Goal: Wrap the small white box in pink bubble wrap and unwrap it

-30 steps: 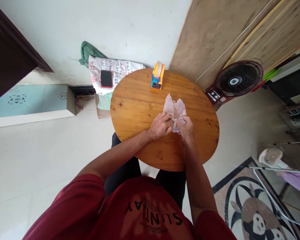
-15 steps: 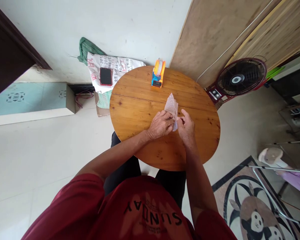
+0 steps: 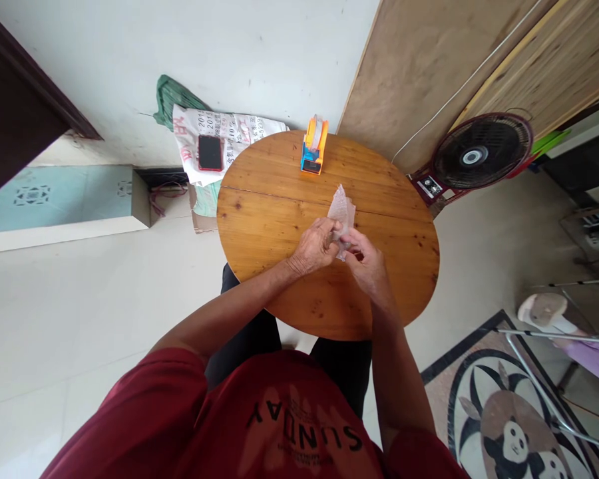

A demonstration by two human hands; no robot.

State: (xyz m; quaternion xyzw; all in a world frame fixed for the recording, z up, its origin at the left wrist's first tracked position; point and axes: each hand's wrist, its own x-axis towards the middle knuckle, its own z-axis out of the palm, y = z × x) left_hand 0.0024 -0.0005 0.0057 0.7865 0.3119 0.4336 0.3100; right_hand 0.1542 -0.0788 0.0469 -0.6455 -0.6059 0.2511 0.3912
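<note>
A folded piece of clear bubble wrap (image 3: 341, 209) stands up over the middle of the round wooden table (image 3: 264, 213). My left hand (image 3: 315, 245) is closed on its lower left edge. My right hand (image 3: 363, 259) meets it from the right, fingers curled on the lower part of the wrap. What lies inside the wrap is hidden. An orange and blue tape dispenser (image 3: 313, 145) sits at the table's far edge, apart from both hands.
A printed white sack (image 3: 239, 133) with a dark phone (image 3: 210, 152) on it lies behind the table on the left. A floor fan (image 3: 479, 156) stands at the right. A panda rug (image 3: 509, 412) and metal rods lie at the lower right.
The bubble wrap went from spread open to folded narrow. My right hand slid down and left onto its lower part, closing in beside my left hand.
</note>
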